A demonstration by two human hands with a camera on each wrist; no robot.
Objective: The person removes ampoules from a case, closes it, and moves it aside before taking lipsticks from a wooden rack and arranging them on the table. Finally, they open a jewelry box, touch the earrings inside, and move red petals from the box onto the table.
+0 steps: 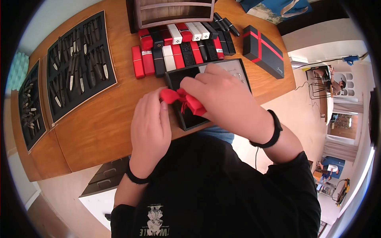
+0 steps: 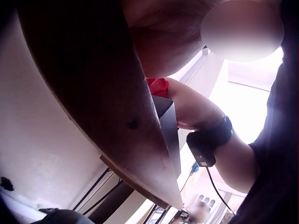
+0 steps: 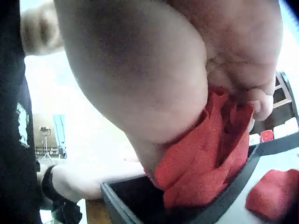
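Note:
A red cloth pouch with thin red cords is held above an open black box. The right hand grips the pouch with curled fingers; in the right wrist view the red cloth hangs from under the palm. At the pouch's left end, the left hand pinches a red piece between thumb and fingers. The left wrist view shows a bit of red beyond the table edge. The pouch's contents are hidden.
Red, black and white slim boxes stand in rows behind the box, before a wooden rack. A dark gift box with red ribbon lies right. Knives on dark mats lie left.

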